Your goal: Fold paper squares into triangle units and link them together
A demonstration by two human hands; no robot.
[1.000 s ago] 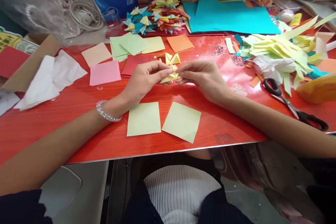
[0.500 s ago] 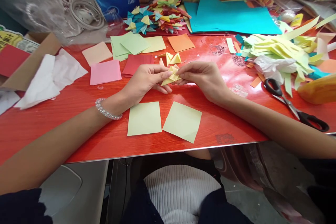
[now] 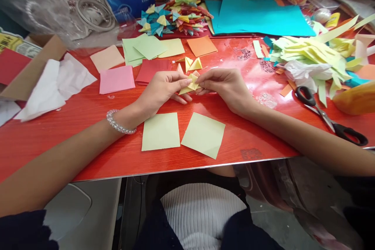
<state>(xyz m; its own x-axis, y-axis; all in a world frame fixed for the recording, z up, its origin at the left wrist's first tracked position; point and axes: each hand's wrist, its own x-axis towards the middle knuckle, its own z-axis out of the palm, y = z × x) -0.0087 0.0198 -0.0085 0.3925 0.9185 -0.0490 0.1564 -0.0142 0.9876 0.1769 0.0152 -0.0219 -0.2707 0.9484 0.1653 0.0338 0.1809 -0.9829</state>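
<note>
Nearest the table edge lie two pale green paper squares (image 3: 161,131) side by side on the glossy red wooden table (image 3: 88,117), the right one (image 3: 203,134) turned at an angle; both lie as they did half a second ago. Just beyond them the left hand (image 3: 162,88) and the right hand (image 3: 227,86) meet over a small folded yellow paper piece (image 3: 190,84), held just above the table. The fingertips of each hand are pinched together on the piece, left from its left side, right from its right. Against the earlier frame the hands and the piece have barely shifted; the pinch is unchanged.

Just behind the piece rest small folded yellow paper triangles (image 3: 191,63), apart from the hands. Left of them lie a pink paper square (image 3: 116,79) and a red paper square (image 3: 152,70); farther back, light green paper squares (image 3: 145,49) and an orange paper square (image 3: 202,45). To the right, black-handled scissors (image 3: 328,117) lie near a heap of yellow-green paper strips (image 3: 310,54).

At the far left, an open brown cardboard box (image 3: 38,66) holds a red sheet (image 3: 11,66). At the back, a clear plastic bag (image 3: 58,4) contains coiled white rings, beside a pile of multicoloured folded paper stars (image 3: 175,17) and teal paper sheets (image 3: 260,17).
</note>
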